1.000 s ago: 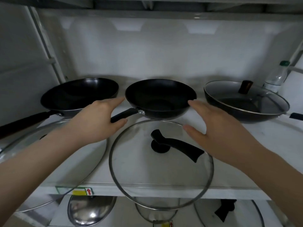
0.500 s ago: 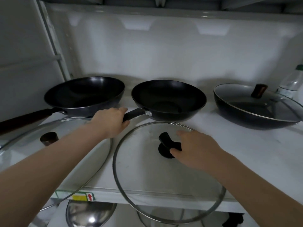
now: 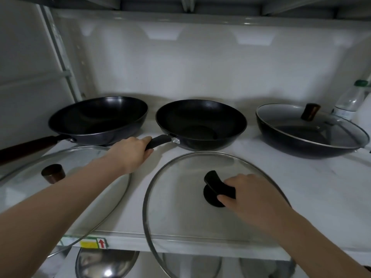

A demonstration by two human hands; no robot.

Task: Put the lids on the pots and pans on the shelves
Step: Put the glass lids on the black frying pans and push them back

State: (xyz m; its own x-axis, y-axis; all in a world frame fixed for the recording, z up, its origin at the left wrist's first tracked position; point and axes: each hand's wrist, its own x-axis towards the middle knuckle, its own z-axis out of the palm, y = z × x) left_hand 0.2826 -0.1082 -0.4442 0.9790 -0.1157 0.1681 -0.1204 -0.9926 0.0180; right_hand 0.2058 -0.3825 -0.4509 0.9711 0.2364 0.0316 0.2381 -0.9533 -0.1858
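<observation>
Now clamped since a second ago: left hand (image 3: 132, 151) wrapped round the black handle (image 3: 158, 141) of the middle wok (image 3: 200, 122), right hand (image 3: 253, 199) gripping the black knob (image 3: 217, 187) of the glass lid (image 3: 210, 213). Lid flat on the white shelf (image 3: 311, 187), overhanging its front edge, just in front of that open wok. Another lid (image 3: 84, 173) lying left; far-right pan (image 3: 309, 133) covered.

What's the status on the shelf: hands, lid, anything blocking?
Left hand grips middle wok's handle. Right hand on glass lid's black handle, lid lying on the shelf. Middle wok uncovered, nothing blocking.
</observation>
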